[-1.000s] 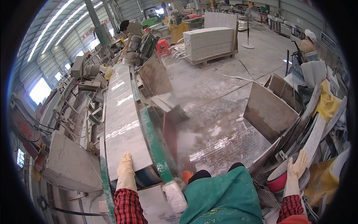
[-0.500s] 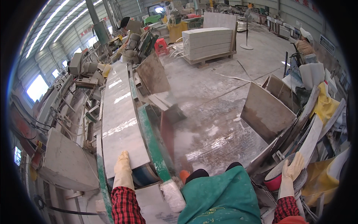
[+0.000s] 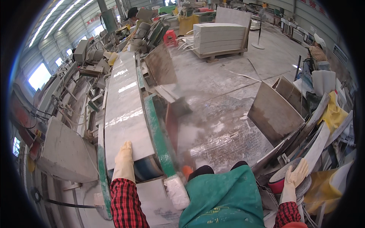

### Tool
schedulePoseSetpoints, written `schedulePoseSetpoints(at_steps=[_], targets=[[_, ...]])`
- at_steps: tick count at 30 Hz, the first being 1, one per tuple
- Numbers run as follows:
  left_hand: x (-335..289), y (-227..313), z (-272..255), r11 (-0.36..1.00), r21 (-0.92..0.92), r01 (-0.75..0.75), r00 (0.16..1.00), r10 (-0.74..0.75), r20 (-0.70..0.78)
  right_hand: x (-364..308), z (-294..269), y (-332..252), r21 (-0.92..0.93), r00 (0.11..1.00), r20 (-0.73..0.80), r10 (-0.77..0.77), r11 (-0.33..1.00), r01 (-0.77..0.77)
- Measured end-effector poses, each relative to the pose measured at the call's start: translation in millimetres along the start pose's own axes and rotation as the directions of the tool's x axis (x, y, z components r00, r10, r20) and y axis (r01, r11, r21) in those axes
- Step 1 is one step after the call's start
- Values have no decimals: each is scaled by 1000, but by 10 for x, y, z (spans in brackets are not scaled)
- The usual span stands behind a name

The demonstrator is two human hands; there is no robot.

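Note:
My left hand [image 3: 124, 156], in a cream rubber glove, lies flat with its fingers stretched forward on the near end of a long pale stone slab [image 3: 125, 131]. The slab rests on a narrow conveyor between green side rails [image 3: 159, 133], and a dark blue roller [image 3: 147, 169] shows below its near edge. On the right, my right hand [image 3: 295, 175], also gloved, is open, fingers extended, holding nothing. It is beside or resting on a round grey disc-like piece with a red rim [image 3: 276, 185]; contact is unclear.
Brown boards [image 3: 275, 112] lean at the right beside yellow cloth [image 3: 335, 112] and offcuts. A stack of white slabs [image 3: 219, 38] sits on a pallet ahead. Machinery with motors [image 3: 93, 57] lines the left. A wrapped white block [image 3: 176, 192] lies by my green apron. Other people work far off.
My left hand has moved forward, and the slab's near edge has shifted slightly away from me, showing more roller. My right hand stays beside the red-rimmed piece. The view has shifted slightly.

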State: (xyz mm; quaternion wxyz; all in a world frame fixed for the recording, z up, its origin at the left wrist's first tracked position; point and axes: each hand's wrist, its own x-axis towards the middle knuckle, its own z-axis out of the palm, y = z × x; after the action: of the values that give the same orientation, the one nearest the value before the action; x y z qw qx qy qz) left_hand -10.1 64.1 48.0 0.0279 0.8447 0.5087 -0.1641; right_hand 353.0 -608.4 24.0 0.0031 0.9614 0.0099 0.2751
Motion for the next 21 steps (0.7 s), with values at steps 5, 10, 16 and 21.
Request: schedulePoseSetpoints(at_steps=[5,10,16,21], targets=[[68,-48,-68,992,-11,-126,992,126,17,221,-2,230,121,970,231,71,987,-101],[51,-52,-170,948,-252,-193,981,189,-40,611,-53,329,-91,899,255,356,935,-344],[73,90,-36,951,-266,-157,979,115,-167,896,678,1094,-156,765,482,427,901,-404],[-78,18,-179,949,-280,-145,984,109,-139,861,467,691,34,737,489,466,834,-551]])
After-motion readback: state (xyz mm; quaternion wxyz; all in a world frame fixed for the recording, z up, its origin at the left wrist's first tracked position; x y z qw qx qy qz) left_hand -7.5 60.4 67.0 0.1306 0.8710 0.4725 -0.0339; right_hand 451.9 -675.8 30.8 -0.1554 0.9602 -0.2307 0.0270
